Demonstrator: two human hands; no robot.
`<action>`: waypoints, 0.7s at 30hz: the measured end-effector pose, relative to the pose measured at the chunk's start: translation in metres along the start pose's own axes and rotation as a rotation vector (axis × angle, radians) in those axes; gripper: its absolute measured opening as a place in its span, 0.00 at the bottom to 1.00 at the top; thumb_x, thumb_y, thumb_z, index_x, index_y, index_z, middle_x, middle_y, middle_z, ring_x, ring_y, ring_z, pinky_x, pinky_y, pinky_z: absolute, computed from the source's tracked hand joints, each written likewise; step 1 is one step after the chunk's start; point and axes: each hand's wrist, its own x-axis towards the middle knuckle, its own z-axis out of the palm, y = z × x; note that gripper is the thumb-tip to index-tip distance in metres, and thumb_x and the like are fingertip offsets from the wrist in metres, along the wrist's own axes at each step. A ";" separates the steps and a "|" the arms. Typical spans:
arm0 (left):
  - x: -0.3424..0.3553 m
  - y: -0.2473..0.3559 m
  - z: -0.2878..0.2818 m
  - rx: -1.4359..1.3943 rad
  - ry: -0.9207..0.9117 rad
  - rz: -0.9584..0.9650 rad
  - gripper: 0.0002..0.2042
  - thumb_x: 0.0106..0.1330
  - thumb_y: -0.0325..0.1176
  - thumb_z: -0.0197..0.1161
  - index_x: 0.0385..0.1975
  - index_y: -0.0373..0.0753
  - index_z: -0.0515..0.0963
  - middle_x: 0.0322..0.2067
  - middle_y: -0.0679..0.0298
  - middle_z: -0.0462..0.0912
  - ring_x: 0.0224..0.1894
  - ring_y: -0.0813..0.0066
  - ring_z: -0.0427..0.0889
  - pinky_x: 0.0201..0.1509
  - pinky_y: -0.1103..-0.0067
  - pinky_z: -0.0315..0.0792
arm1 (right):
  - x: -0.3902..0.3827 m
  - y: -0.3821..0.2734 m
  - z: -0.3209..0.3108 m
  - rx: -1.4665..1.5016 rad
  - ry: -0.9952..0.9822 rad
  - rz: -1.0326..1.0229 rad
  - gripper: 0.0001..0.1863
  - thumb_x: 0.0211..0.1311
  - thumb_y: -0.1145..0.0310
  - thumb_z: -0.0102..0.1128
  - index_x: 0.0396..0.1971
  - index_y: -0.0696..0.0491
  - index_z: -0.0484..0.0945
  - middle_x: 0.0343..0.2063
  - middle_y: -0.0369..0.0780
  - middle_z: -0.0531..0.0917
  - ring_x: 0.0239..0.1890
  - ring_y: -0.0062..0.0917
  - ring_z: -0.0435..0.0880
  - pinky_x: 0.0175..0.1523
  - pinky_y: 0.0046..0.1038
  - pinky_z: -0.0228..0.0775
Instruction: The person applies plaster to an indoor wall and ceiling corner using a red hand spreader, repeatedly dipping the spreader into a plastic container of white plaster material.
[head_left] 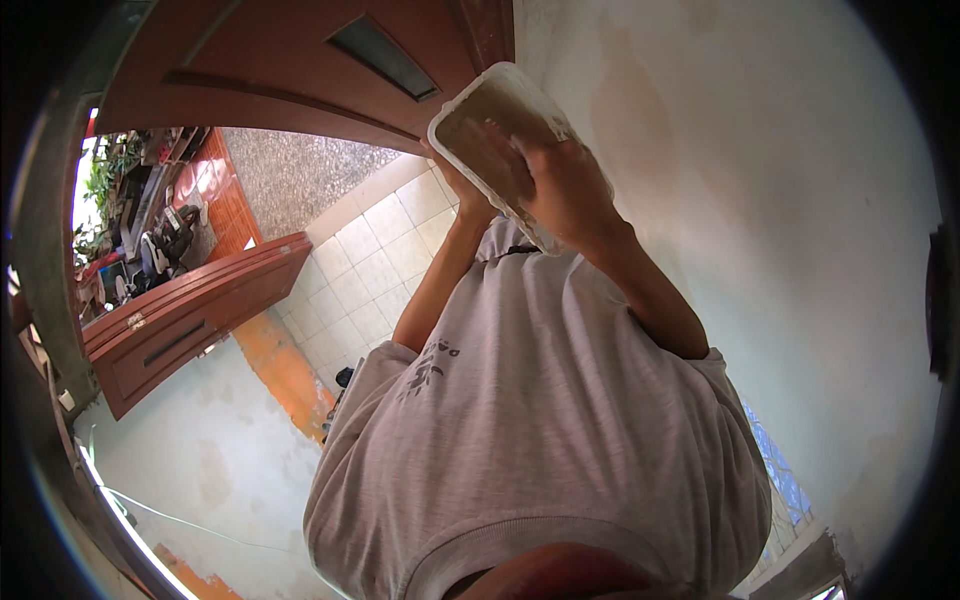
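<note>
My right hand [555, 195] is closed around the grip of a rectangular brown hand float [505, 105] with white residue along its edges, held up in front of my chest. My left hand [462, 185] is just behind the float's left edge, mostly covered by it; whether it grips the float or something else, I cannot see. Just beyond both hands are a red-brown wooden door [280, 70] with a narrow glass panel and a pale, patchy wall [750, 170].
A second wooden door panel [190, 335] stands open at the left. Outside the doorway are plants [115, 170], motorbike-like clutter and orange tiles. Pale floor tiles [355, 270] lie below, beside a speckled strip. A thin cable runs across the lower-left wall.
</note>
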 end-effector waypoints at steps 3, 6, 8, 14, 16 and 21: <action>-0.006 0.021 0.034 -0.283 -0.089 -0.022 0.33 0.77 0.64 0.36 0.66 0.43 0.65 0.62 0.59 0.72 0.64 0.66 0.70 0.69 0.71 0.67 | 0.006 -0.007 -0.025 0.083 -0.012 0.134 0.10 0.61 0.73 0.61 0.41 0.59 0.79 0.25 0.52 0.84 0.30 0.50 0.85 0.40 0.47 0.78; -0.002 0.013 0.029 -0.272 0.048 -0.039 0.34 0.77 0.65 0.35 0.68 0.43 0.64 0.62 0.60 0.72 0.64 0.65 0.71 0.69 0.70 0.67 | 0.004 -0.001 -0.011 -0.002 0.009 0.094 0.11 0.60 0.76 0.60 0.43 0.59 0.80 0.27 0.53 0.84 0.31 0.52 0.84 0.40 0.47 0.77; -0.003 -0.006 0.002 -0.273 -0.086 0.067 0.25 0.81 0.45 0.43 0.73 0.43 0.56 0.69 0.61 0.65 0.70 0.66 0.66 0.75 0.68 0.61 | -0.001 0.008 0.012 -0.007 0.052 0.010 0.13 0.60 0.76 0.60 0.45 0.58 0.80 0.27 0.53 0.84 0.32 0.52 0.84 0.40 0.47 0.78; -0.013 0.019 0.041 -0.246 -0.113 -0.079 0.39 0.75 0.68 0.32 0.72 0.43 0.59 0.68 0.61 0.66 0.69 0.63 0.66 0.73 0.67 0.63 | 0.003 0.006 -0.010 -0.015 -0.147 0.099 0.28 0.56 0.76 0.63 0.60 0.53 0.73 0.38 0.55 0.85 0.42 0.50 0.86 0.49 0.46 0.80; -0.011 0.016 0.044 -0.238 -0.067 -0.053 0.35 0.77 0.63 0.31 0.72 0.43 0.58 0.69 0.61 0.65 0.70 0.64 0.65 0.75 0.67 0.60 | 0.008 -0.005 -0.017 0.005 -0.100 0.207 0.27 0.56 0.77 0.62 0.59 0.54 0.75 0.39 0.56 0.85 0.42 0.51 0.86 0.50 0.47 0.79; -0.006 0.024 0.070 -0.112 -0.003 0.022 0.33 0.79 0.61 0.29 0.73 0.43 0.57 0.70 0.61 0.64 0.72 0.64 0.61 0.78 0.67 0.53 | 0.010 0.011 0.009 -0.057 -0.048 0.089 0.26 0.55 0.79 0.60 0.57 0.55 0.78 0.43 0.56 0.84 0.44 0.50 0.85 0.51 0.47 0.78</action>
